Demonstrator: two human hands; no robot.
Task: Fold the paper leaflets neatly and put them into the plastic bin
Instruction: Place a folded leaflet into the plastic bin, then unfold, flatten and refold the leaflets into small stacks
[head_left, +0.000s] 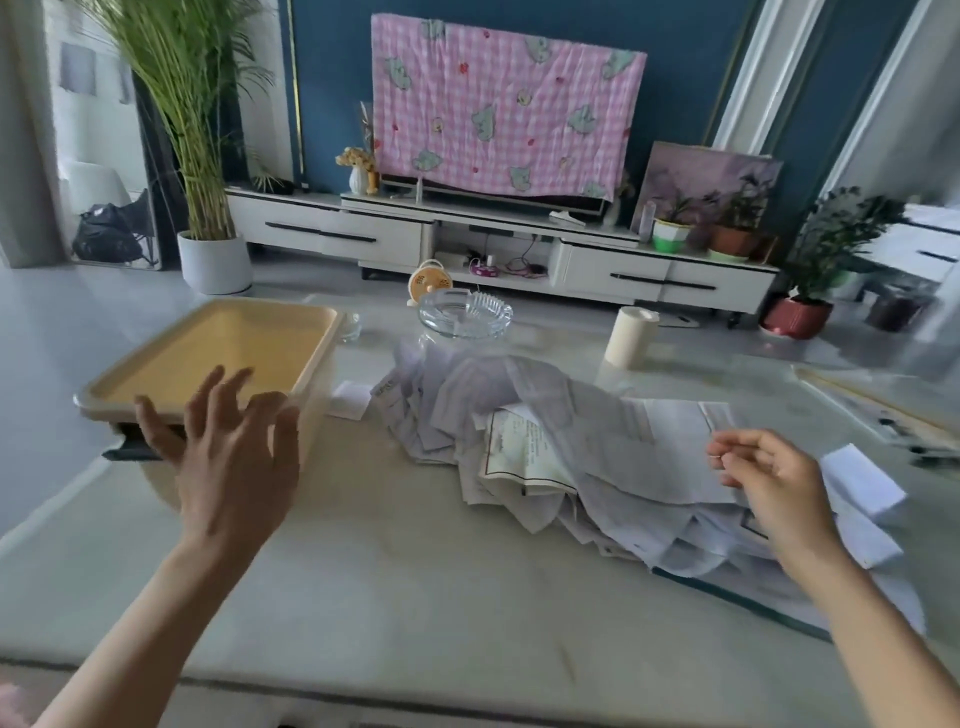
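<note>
Paper leaflets (571, 441), white printed sheets, lie in a loose crumpled heap on the right half of the pale glossy desk (415, 597), none folded in the heap. Cream plastic bin (104, 408) with a tan top stands at the desk's left edge, near the heap but apart from it (lid or bare inside, can't tell).

Left hand (228, 457) is at the bin's near corner, fingers spread apart and holding nothing; contact with the wall is unclear because of blur. Right hand (769, 478) is over the heap's right side, fingers loosely curled, thumb and forefinger close to a sheet edge; can't tell if they pinch it.

Clear glass ashtray (465, 312) sits behind the heap, a cream paper roll (628, 338) to its right, and a small white folded slip (348, 397) just beside the bin.

Step in hand, likely: take one sheet. To do it well, lift only the top leaflet by a corner, flatten it on bare desk, match the edges, crease firmly. Check the bin is open first.
</note>
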